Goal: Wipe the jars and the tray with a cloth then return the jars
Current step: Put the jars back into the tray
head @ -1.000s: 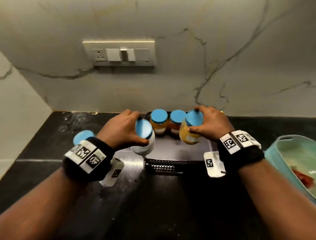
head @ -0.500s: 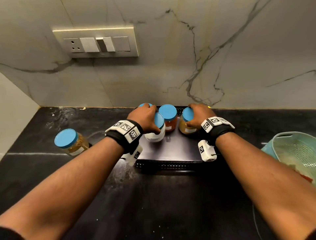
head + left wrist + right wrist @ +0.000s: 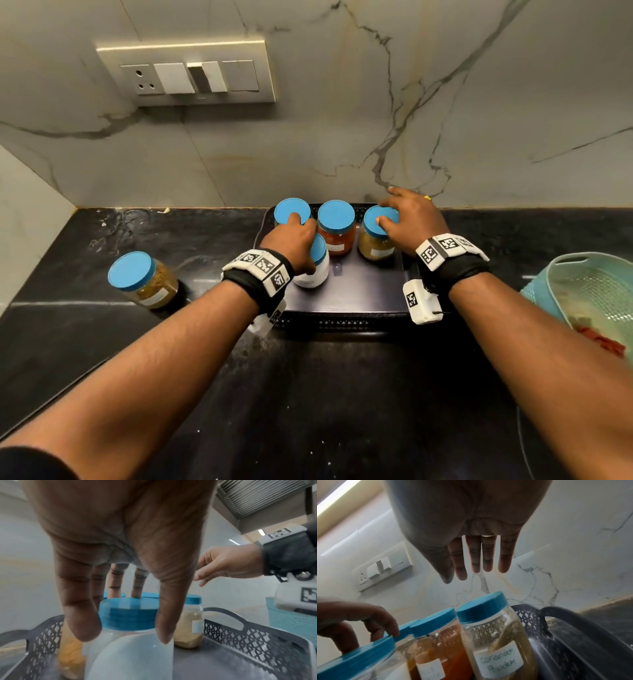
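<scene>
A dark latticed tray [image 3: 359, 294] sits on the black counter against the wall. Three blue-lidded jars stand along its back: one at the left [image 3: 291, 210], an orange-red one [image 3: 337, 236] and a coriander powder jar [image 3: 375, 246]. In front of them stands a white-filled jar [image 3: 313, 274], and my left hand [image 3: 298, 236] grips it round the lid [image 3: 130, 615]. My right hand [image 3: 407, 219] hovers just above the coriander jar [image 3: 496, 642], fingers [image 3: 476, 566] straight and holding nothing. Another jar [image 3: 144, 281] of brown spice stands on the counter left of the tray.
A teal plastic basket [image 3: 589, 291] with something red inside stands at the right edge. A switch plate [image 3: 191, 78] is on the marble wall behind. The side wall closes the counter's left end.
Both hands carried their jars back onto the tray and set them down. My right hand has let go of the coriander jar and lifted; my left still holds the white jar.
</scene>
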{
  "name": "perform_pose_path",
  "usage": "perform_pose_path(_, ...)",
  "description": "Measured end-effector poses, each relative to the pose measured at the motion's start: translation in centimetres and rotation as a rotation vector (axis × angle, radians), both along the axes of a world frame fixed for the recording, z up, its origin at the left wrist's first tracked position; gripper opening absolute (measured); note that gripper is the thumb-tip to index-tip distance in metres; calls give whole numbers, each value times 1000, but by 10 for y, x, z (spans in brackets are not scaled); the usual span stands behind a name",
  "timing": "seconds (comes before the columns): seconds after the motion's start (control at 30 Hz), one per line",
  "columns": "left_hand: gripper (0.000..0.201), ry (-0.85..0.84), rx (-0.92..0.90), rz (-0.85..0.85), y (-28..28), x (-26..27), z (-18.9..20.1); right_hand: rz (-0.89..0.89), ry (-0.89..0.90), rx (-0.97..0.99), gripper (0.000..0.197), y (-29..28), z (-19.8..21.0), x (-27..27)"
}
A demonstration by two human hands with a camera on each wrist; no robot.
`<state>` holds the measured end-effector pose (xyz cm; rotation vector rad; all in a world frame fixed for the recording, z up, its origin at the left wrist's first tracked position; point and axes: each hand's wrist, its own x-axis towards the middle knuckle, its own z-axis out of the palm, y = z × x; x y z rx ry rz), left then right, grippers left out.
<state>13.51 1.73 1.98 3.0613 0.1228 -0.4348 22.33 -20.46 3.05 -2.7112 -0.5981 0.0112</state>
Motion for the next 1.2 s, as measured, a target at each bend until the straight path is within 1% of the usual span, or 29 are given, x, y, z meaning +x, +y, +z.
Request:
perform_pose_path(0.1, 88, -45, 4, 1, 0, -11, -4, 19, -51, 7, 34, 8, 3, -12)
perform_pose_path(0.2, 98, -75, -60, 35, 7, -23, -2, 45, -81, 56, 31, 23, 5, -25)
perform_pose_path(0.3, 90, -162, -163, 107, 27, -42, 10, 111, -86, 111, 25, 50, 1, -39)
perform_pose_path(0.37, 83, -252, -207, 152, 48, -61, 19, 177, -129, 182, 18, 67, -3, -49)
perform_pose_path(0.43, 76, -350, -206, 239, 84, -86, 29, 226, -196, 243, 12, 88, -2, -63)
perform_pose_path(0.5, 72, -415, -155, 351, 125, -114, 32, 266, -212, 280, 9, 109, 0, -82)
perform_pose_path(0.57, 73, -377, -63, 463, 166, -138, 27, 336, -205, 295, 12, 132, 0, -106)
perform_pose_path(0.63, 79, -278, -10, 556, 202, -154, 18, 426, -204, 279, 12, 153, -5, -126)
perform_pose_path(0.73, 97, -184, -46, 623, 239, -164, 4, 476, -126, 204, 10, 177, -11, -143)
perform_pose_path(0.8, 111, -146, -86, 642, 256, -167, -3, 477, -105, 176, 12, 189, -11, -149)
perform_pose_path(0.87, 119, -124, -107, 645, 264, -166, -7, 489, -83, 136, 15, 196, -10, -157)
perform_pose_path(0.93, 115, -116, -135, 630, 271, -163, -10, 523, -58, 85, 20, 200, -10, -167)
perform_pose_path(1.07, 99, -93, -156, 577, 278, -156, -19, 532, 9, 46, 25, 204, -12, -185)
perform_pose_path(1.2, 95, -113, -199, 593, 276, -162, -25, 540, 41, 34, 29, 210, -10, -194)
